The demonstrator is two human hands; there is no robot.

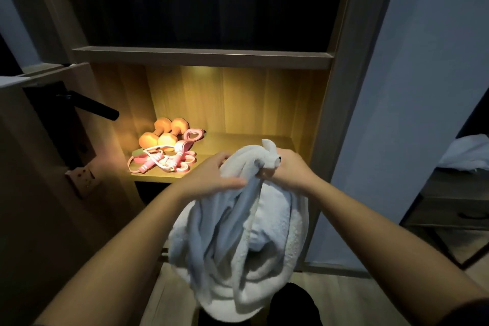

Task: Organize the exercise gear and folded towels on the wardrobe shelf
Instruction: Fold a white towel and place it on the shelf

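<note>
I see the wardrobe [344, 87] open, with the lit shelf [251, 140] mid-frame. The white towel [238, 233] hangs unfolded in front of the shelf's near edge, right of centre, with both hands holding it up. On the right hand [291, 167], fingers are clenched round a bunched corner, its tip poking above the fist. On the left hand [211, 177], fingers curl into the top fold with the thumb across the cloth. Two orange dumbbells [161, 135] sit far left on the shelf. The pink jump rope [158, 161] lies tangled just in front of them.

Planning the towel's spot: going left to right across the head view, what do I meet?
Black door handle, orange dumbbells, left hand, right hand, white cloth. The towel both hands hold overlaps them.
</note>
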